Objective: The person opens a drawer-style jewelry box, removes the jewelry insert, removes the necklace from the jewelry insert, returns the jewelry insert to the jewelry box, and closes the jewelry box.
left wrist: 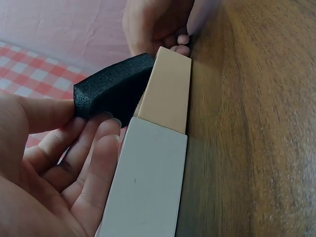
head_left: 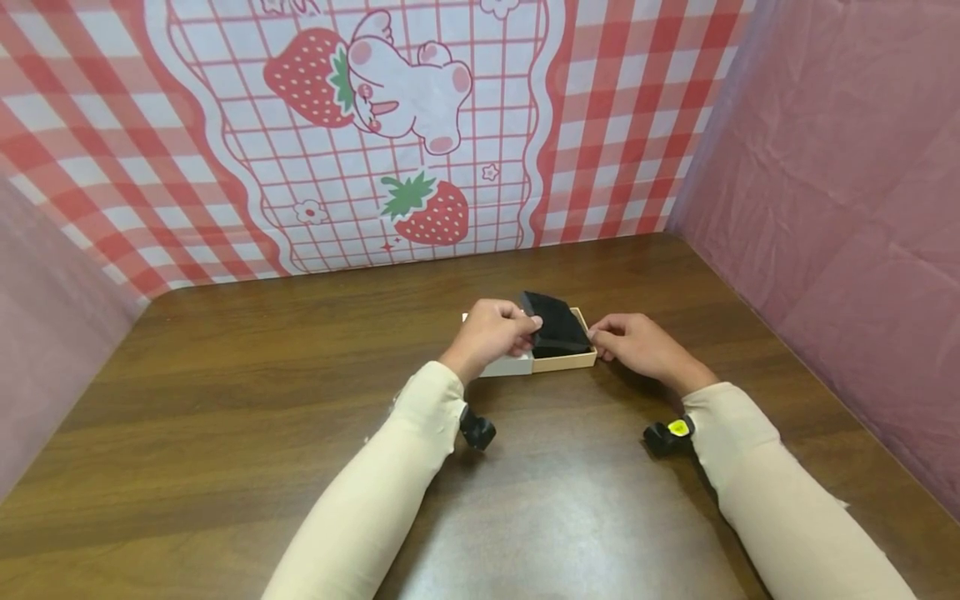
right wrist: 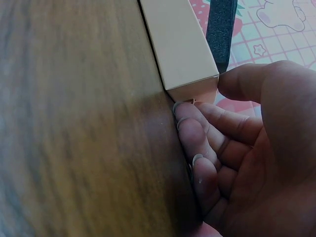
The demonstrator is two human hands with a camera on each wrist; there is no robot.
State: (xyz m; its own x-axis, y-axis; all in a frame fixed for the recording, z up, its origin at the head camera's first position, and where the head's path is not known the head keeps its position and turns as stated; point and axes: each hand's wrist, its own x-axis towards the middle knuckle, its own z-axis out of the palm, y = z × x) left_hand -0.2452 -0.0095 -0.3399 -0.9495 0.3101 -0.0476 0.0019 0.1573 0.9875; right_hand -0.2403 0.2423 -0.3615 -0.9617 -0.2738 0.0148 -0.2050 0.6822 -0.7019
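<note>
A small drawer-style box stands on the table, its tan inner tray (head_left: 564,362) pulled partway out to the right of the white sleeve (head_left: 510,366). A black foam pad (head_left: 558,323) tilts up out of the tray, its left edge raised. My left hand (head_left: 491,333) pinches that raised edge between thumb and fingers; in the left wrist view the foam (left wrist: 111,81) looks thick and slightly bent. At the tray's right end, my right hand (head_left: 637,342) holds the end wall with thumb at the top edge and fingertips against the outside (right wrist: 192,91). The tray's inside is mostly hidden under the foam.
The brown wooden table (head_left: 262,433) extends around the box. Behind it hangs a red-and-white checked cloth (head_left: 630,108) with strawberries, and a pink cloth (head_left: 847,208) closes off the right side. A small black camera (head_left: 477,429) sits on the left wrist.
</note>
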